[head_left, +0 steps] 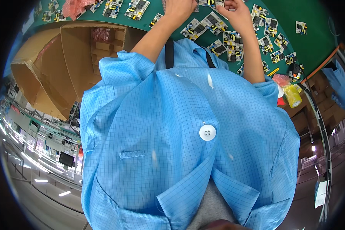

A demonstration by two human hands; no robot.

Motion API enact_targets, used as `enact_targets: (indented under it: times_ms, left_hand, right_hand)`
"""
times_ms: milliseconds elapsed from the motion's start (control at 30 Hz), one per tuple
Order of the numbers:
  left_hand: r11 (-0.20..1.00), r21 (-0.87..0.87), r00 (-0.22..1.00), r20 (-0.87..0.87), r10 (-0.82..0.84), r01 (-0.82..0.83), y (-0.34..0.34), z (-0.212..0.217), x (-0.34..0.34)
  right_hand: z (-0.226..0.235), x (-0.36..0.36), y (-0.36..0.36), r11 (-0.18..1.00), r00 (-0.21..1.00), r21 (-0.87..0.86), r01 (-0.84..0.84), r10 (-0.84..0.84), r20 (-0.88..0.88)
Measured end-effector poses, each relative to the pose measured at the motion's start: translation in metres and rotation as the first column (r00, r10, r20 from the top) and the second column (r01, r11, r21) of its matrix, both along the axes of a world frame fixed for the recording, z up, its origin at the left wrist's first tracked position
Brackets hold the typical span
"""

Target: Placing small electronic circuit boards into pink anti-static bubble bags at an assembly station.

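Observation:
At the upper edge, a circuit board (211,3) with black and yellow parts lies between my two hands, partly cut off by the picture's edge. My right hand (237,14) has its thumb and fingers curled in at the board's right end and appears to grip it. On the other side is my left hand (179,10), close to the board's left end. Its fingertips run out of the picture, so their grip is hidden. Several more circuit boards (214,23) lie just below and between my forearms on the green table (172,35).
More boards (270,27) spread right of my right arm, and others (137,8) lie far left near pink bubble wrap (73,8). An open cardboard box (71,57) stands against the table's near left side. A yellow roll (293,96) sits by the right edge.

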State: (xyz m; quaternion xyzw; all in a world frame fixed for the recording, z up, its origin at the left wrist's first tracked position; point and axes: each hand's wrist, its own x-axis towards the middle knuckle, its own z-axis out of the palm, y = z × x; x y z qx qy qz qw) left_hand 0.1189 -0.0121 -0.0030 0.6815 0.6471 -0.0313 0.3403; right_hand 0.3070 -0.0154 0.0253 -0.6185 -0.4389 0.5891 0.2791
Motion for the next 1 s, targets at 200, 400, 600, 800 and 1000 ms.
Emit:
enact_targets:
  times_ms: [200, 400, 600, 800, 1000]
  left_hand:
    - [0.995, 0.019, 0.956, 0.279, 0.091, -0.100, 0.000, -0.006, -0.013]
    - [0.977, 0.121, 0.875, 0.474, 0.096, -0.173, 0.001, -0.011, -0.026]
    - [0.955, 0.226, 0.854, 0.518, 0.051, -0.194, -0.001, -0.020, -0.028]
    - [0.904, 0.425, 0.930, 0.346, -0.123, -0.038, -0.006, -0.006, -0.020]
    - [0.928, 0.364, 0.985, 0.172, 0.021, -0.083, -0.008, -0.011, -0.006]
  right_hand:
    - [0.006, -0.003, 0.007, 0.995, 0.991, -0.005, -0.097, 0.097, 0.094]
    - [-0.002, -0.001, 0.005, 0.992, 0.993, -0.067, -0.106, 0.109, 0.038]
    - [-0.012, 0.003, 0.005, 0.994, 0.997, -0.082, -0.078, 0.077, -0.024]
    - [-0.002, 0.005, 0.004, 0.991, 0.998, -0.124, -0.047, 0.050, 0.026]
    - [-0.009, 0.010, 0.001, 0.993, 1.000, -0.119, -0.003, -0.001, -0.028]
